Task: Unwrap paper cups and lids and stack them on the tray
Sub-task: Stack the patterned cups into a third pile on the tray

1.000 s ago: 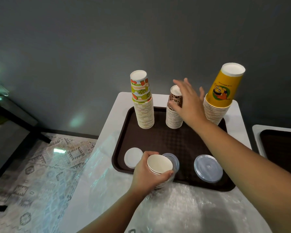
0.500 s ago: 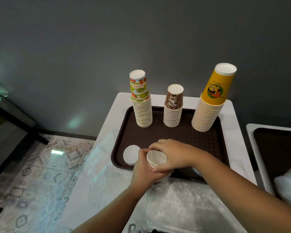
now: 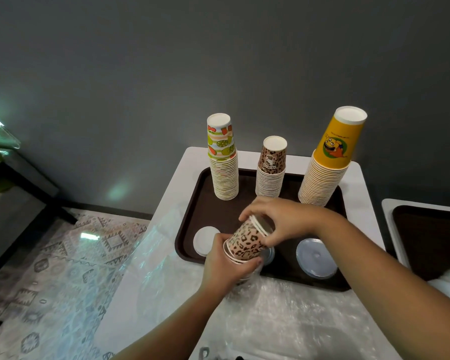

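Grey wall behind a white worktop (image 3: 359, 183), both hands on a short stack of leopard-print cups.

Right hand (image 3: 283, 219) pinches the rim end of the tilted leopard-print cups (image 3: 247, 240), fingers curled over the top; left hand (image 3: 229, 266) wraps the lower cups of that same stack from below, its grip closed round them. These cups are held just above the near edge of the brown tray (image 3: 205, 203). Beside them on the tray lie a white lid (image 3: 204, 239) to the left and a clear lid (image 3: 316, 258) to the right. Farther back stand three upturned stacks: fruit-print cups (image 3: 222, 157), a leopard stack (image 3: 270, 170) and yellow cups (image 3: 330, 162). Clear plastic wrap (image 3: 270, 315) covers the near worktop.
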Motion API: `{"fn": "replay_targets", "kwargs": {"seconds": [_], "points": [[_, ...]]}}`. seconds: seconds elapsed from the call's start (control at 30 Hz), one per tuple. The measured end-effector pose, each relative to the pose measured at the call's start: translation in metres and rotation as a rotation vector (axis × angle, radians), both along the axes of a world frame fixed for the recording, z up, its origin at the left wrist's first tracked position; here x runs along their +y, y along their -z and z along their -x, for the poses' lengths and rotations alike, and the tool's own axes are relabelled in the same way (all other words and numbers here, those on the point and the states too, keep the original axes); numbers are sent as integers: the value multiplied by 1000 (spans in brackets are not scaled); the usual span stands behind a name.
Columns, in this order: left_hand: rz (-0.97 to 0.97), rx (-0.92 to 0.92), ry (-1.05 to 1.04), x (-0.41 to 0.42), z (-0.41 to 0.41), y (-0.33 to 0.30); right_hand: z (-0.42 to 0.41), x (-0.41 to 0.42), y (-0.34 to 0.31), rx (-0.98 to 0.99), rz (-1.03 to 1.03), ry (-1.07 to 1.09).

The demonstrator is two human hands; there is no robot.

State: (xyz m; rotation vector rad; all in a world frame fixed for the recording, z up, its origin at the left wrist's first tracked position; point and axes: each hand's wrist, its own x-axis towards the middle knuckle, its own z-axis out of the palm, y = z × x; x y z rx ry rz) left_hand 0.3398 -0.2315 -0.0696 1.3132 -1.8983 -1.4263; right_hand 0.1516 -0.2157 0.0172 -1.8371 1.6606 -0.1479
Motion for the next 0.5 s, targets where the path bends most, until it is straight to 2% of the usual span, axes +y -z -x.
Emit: {"fn": "replay_targets", "kwargs": {"seconds": [0.13,0.23,0.3,0.4,0.5], "points": [[2,-10,6,-1,1,-2,3,-2,10,158,-101,-74],[-12,1,9,-1,1,-3,0,-5,23,154,-51,-25],[0,-7,4,-1,1,-2,3,-10,22,38,64,69],[25,-16,14,0,1,-1,16,-28,2,-164,382,290],[29,-16,31,0,1,-1,35,-50,-18,-248,601,567]]}}
